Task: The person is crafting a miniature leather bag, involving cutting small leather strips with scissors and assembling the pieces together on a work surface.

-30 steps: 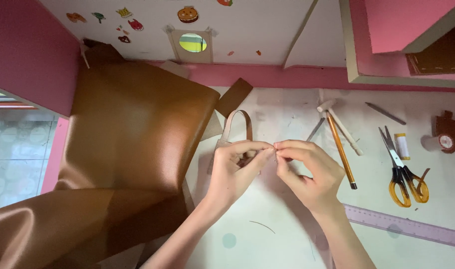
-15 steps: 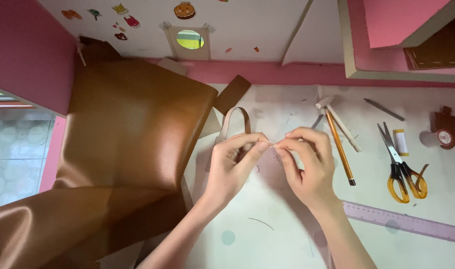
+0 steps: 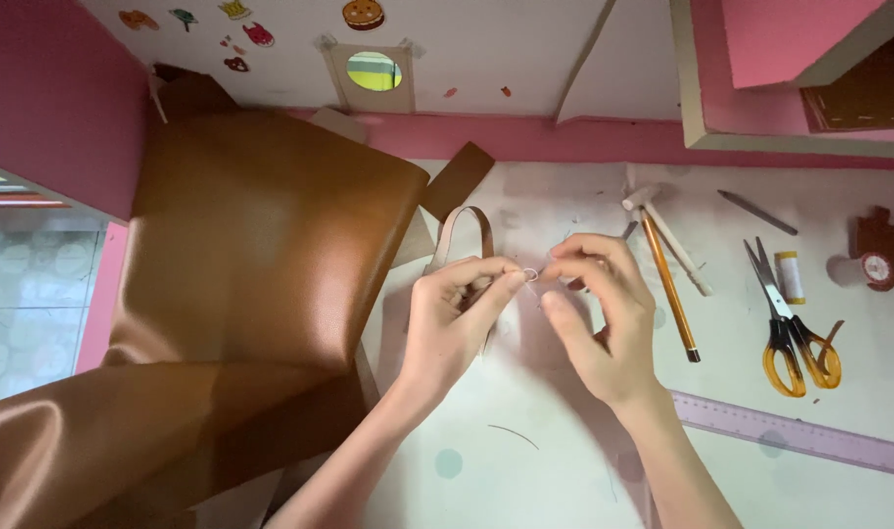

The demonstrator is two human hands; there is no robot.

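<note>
**Hands meeting over a small ring above the bench**

Since the earlier frames, your hands are sitting slightly lower and further right in the view, and the fingertips that were pressed close together are now showing a small pale ring (image 3: 530,275) between them. Your left hand (image 3: 457,318) is pinching the ring from the left, its grip closed thumb to forefinger on it, while the looped tan strap (image 3: 464,227) is rising from behind that hand. Your right hand (image 3: 596,313) is meeting the ring from the right, fingers curled and the forefinger tip touching it; whether this grip is truly clamped on the ring you cannot tell.

To the left, a large sheet of brown leather (image 3: 261,235) is lying over the edge of the bench (image 3: 525,460). To the right of your hands, an orange pencil (image 3: 668,286) is lying beside a small hammer (image 3: 662,230). Further right, yellow-handled scissors (image 3: 792,328) are resting just beside a yellow thread spool (image 3: 789,276). A lilac ruler (image 3: 790,433) is lying along the near right of the bench.
</note>
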